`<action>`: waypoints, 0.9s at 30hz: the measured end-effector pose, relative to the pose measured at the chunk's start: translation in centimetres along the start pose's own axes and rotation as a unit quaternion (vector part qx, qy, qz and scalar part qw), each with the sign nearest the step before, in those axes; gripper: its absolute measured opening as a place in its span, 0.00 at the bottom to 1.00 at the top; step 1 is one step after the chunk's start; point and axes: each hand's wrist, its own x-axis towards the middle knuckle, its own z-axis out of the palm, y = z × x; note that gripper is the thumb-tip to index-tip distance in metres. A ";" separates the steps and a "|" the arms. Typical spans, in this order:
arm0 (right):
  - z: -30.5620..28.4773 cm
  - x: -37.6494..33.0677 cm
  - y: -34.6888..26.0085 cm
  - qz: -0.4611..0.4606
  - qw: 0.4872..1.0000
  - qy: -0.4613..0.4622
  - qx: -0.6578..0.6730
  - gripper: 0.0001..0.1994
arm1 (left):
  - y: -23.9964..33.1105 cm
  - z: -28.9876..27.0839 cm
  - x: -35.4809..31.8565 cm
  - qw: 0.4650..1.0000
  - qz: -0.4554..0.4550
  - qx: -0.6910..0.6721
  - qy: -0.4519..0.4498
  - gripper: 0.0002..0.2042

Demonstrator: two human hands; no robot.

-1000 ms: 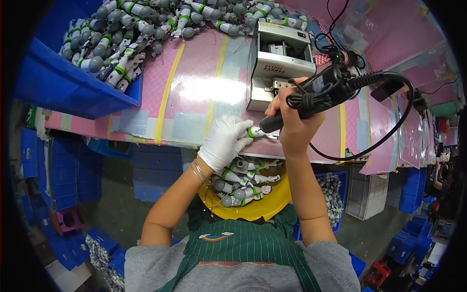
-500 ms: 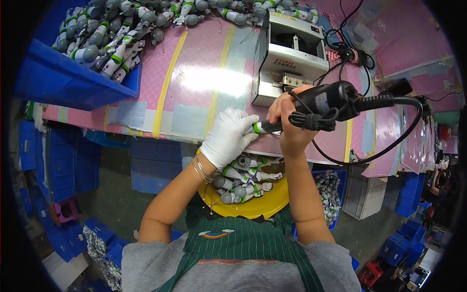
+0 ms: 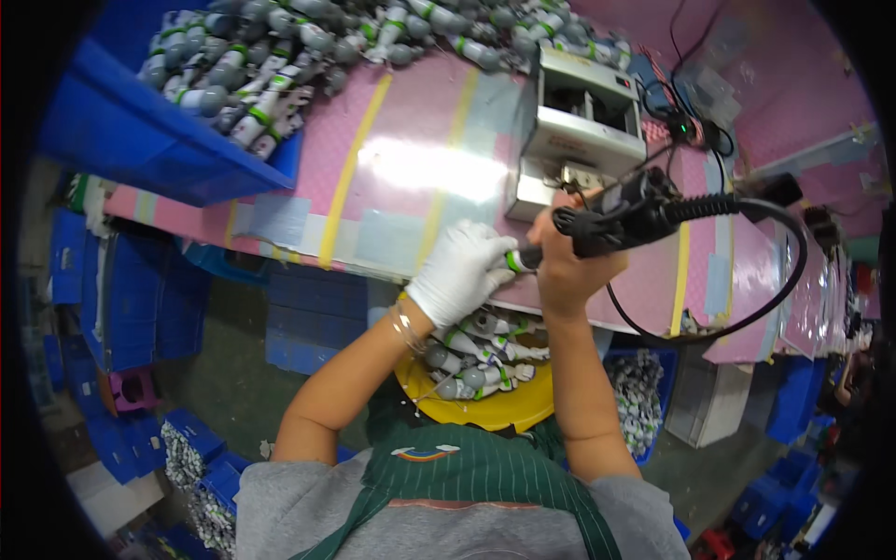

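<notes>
My left hand (image 3: 461, 275), in a white glove, is closed around a small white toy piece with a green band (image 3: 514, 261) at the table's front edge. My bare right hand (image 3: 571, 271) wraps round a black corded power tool (image 3: 623, 217), with a bundled cord on its side. The tool's dark front end points left and meets the toy piece, or nearly so; my fingers partly hide the spot. Below my hands, a yellow basin (image 3: 513, 413) in front of my apron holds several white, grey and green toy limbs (image 3: 481, 359).
Behind the tool stands a grey metal machine (image 3: 583, 126) with cables at its right. A large blue bin (image 3: 177, 154) at the far left holds heaped toy limbs (image 3: 271, 93), which spread along the table's back. The tool's thick cable (image 3: 793, 271) loops at the right. More blue bins (image 3: 154, 308) stand around.
The whole view has shifted, so the table and machine appear farther right and lower. The power tool has swung slightly left over my right hand. Both hands keep their hold.
</notes>
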 end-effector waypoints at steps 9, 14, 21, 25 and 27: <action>-2.5 3.7 -5.7 0.097 0.980 -0.017 0.174 0.13 | 1.6 -1.8 -2.9 0.989 0.010 -0.070 -0.128 0.17; -2.9 8.5 -6.1 0.006 0.995 -0.004 0.098 0.10 | -4.2 -7.7 1.4 0.988 -0.045 0.062 0.135 0.19; -1.7 9.2 -5.0 -0.007 0.996 -0.010 0.087 0.09 | -15.4 -19.3 7.3 0.744 -0.271 0.600 0.112 0.07; -1.2 8.8 -4.3 0.005 0.993 -0.003 0.115 0.07 | -16.7 -19.5 6.9 0.817 -0.180 0.535 0.119 0.07; -1.2 8.6 -3.5 0.003 0.996 0.000 0.085 0.07 | -16.6 -19.2 5.5 0.882 -0.110 0.443 0.115 0.10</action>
